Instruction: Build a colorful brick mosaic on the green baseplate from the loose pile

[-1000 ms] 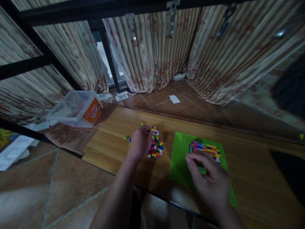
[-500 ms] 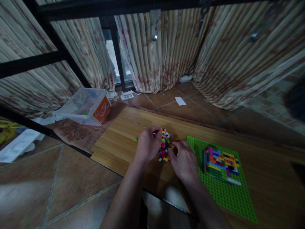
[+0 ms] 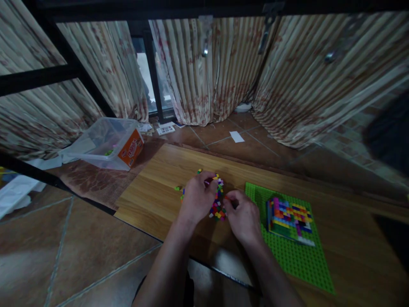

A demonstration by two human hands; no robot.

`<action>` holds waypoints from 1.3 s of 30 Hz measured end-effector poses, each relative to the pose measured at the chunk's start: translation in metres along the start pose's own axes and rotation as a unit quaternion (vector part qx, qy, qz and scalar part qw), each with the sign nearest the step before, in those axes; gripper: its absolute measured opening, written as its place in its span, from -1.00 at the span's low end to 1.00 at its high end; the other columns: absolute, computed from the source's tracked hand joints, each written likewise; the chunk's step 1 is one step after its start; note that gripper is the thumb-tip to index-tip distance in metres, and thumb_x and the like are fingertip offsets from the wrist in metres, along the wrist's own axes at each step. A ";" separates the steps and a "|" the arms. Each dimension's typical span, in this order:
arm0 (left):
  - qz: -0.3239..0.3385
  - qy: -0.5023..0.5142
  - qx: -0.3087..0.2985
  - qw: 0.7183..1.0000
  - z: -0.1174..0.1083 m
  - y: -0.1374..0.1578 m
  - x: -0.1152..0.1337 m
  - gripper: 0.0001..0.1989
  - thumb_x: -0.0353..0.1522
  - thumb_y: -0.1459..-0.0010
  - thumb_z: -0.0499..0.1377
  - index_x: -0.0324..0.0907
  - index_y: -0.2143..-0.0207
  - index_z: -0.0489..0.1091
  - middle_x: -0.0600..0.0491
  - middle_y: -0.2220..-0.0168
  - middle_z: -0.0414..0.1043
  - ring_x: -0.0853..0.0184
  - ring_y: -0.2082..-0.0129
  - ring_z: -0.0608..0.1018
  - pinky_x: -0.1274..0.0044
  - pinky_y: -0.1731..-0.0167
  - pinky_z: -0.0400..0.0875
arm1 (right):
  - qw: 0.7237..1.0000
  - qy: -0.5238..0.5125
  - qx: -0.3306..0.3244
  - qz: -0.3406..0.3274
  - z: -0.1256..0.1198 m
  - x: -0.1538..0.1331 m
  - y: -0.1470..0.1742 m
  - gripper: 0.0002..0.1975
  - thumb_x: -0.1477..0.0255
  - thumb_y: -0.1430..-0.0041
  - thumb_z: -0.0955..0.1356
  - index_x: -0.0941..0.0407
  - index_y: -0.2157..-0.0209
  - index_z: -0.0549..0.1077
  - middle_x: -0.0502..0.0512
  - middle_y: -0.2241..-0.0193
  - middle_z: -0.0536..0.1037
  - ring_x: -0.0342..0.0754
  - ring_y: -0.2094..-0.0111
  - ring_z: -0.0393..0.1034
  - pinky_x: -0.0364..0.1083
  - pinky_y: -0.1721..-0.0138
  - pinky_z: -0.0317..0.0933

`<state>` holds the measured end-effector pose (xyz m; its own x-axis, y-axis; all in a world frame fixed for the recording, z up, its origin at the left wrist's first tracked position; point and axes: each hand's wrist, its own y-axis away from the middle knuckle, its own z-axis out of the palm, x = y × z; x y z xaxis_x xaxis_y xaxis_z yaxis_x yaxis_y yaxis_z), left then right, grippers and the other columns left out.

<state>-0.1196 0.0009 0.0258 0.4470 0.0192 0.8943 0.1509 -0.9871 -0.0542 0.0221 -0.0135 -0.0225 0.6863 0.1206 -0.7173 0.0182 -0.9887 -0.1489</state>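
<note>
Right hand (image 3: 243, 216) has come right of the brick pile (image 3: 217, 210), seemingly clamped on 1 orange brick (image 3: 227, 197), suggesting picking; left hand (image 3: 198, 197), over the pile: grip unclear.

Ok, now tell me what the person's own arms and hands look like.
The left arm and right arm are bare as far as they show, with no sleeve in view. The left hand and right hand wear no gloves. It is too dim to rule out rings.
</note>
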 end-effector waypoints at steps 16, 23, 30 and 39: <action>-0.010 0.293 -0.198 0.935 0.058 0.024 0.037 -0.83 -0.34 -0.06 0.28 -0.25 0.29 0.49 0.08 0.38 0.51 0.40 0.38 0.52 0.57 0.30 0.43 | 0.897 -0.412 0.153 0.040 -0.061 0.007 0.022 -0.89 0.34 -0.14 0.41 0.07 0.30 0.49 -0.03 0.41 0.53 -0.13 0.38 0.42 -0.13 0.30 0.33; 0.010 0.310 -0.226 0.924 0.080 0.030 0.043 -0.86 -0.34 -0.10 0.25 -0.22 0.29 0.44 0.10 0.41 0.49 0.39 0.39 0.53 0.55 0.29 0.44 | 0.912 -0.386 0.131 0.039 -0.086 0.024 0.031 -0.91 0.36 -0.17 0.40 0.05 0.28 0.50 -0.05 0.37 0.54 -0.16 0.39 0.44 -0.14 0.29 0.34; 0.110 0.195 -0.244 0.944 0.094 0.036 0.048 -0.93 -0.40 -0.23 0.12 -0.20 0.27 0.38 0.12 0.39 0.40 0.42 0.37 0.45 0.60 0.32 0.34 | 0.939 -0.323 0.110 0.042 -0.108 0.038 0.035 -0.90 0.35 -0.17 0.40 0.07 0.36 0.53 -0.07 0.46 0.52 -0.18 0.43 0.40 -0.19 0.34 0.27; 0.128 0.183 -0.269 0.937 0.107 0.036 0.054 -0.93 -0.39 -0.23 0.11 -0.18 0.28 0.38 0.12 0.42 0.37 0.41 0.39 0.43 0.60 0.35 0.32 | 0.907 -0.403 0.087 0.086 -0.126 0.053 0.036 -0.89 0.32 -0.09 0.44 0.06 0.40 0.58 -0.09 0.61 0.50 -0.21 0.55 0.35 -0.19 0.44 0.25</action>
<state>0.0046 -0.0164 0.0243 0.0611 -0.1874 0.9804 -0.4307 -0.8910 -0.1435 0.1509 -0.0542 0.0198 -0.0883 0.0619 -0.9942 -0.2019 -0.9785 -0.0430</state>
